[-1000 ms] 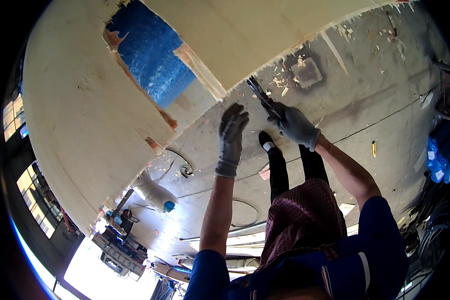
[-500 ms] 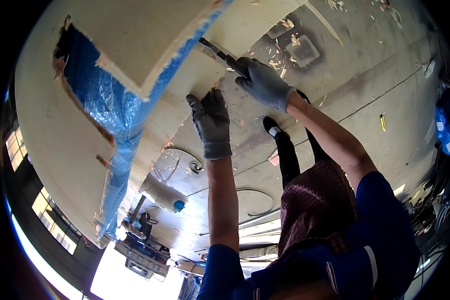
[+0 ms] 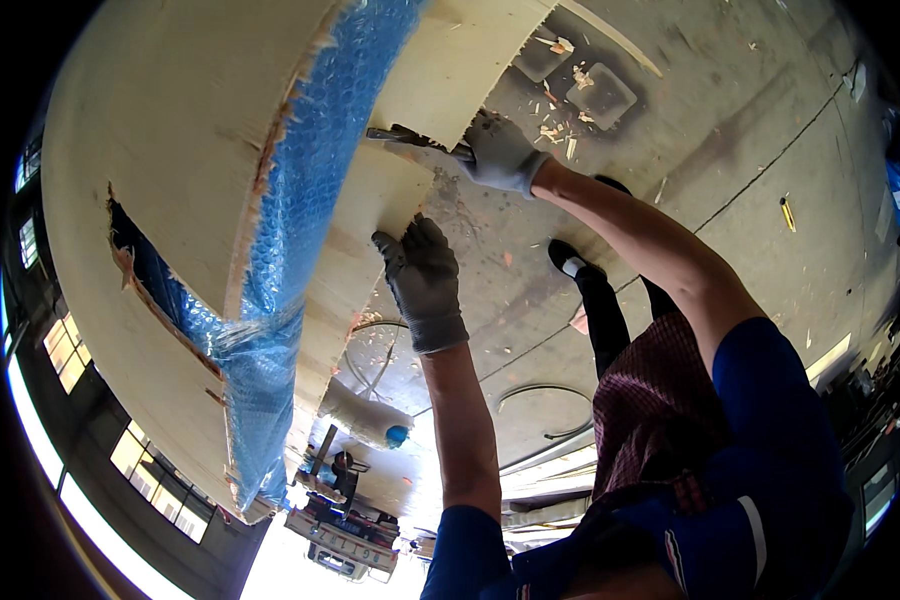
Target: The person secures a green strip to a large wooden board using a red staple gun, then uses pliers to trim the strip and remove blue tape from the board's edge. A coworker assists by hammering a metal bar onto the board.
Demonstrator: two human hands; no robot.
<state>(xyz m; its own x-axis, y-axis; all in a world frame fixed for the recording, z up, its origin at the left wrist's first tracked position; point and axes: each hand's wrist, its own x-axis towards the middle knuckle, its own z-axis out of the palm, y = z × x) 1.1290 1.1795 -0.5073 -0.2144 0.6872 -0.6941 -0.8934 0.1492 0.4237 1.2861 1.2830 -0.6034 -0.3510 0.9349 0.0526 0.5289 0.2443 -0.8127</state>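
A pale wooden panel [image 3: 360, 210] spans the upper middle, with splintered edges and blue bubble wrap [image 3: 315, 170] beside it. My right hand [image 3: 505, 155], in a grey glove, is closed round a dark metal pry bar [image 3: 410, 137]. The bar lies across the panel near its broken notch, its far end close to the bubble wrap. Lower down, my left hand [image 3: 425, 285], also gloved, is at the panel's right edge, its fingers curled over the edge and the thumb apart. Its fingertips are partly hidden.
A torn opening [image 3: 160, 275] shows more blue wrap in the pale board at left. Wood chips [image 3: 560, 130] litter the concrete floor. A yellow cutter knife [image 3: 787, 214], a looped cable [image 3: 545, 410] and a wrapped roll [image 3: 365, 415] lie about. A vehicle [image 3: 340, 540] stands beyond.
My view has shifted, so the bubble-wrapped gap looks wider. My right hand has brought the pry bar down and left to lie flatter across the panel. The left hand stays at the edge.
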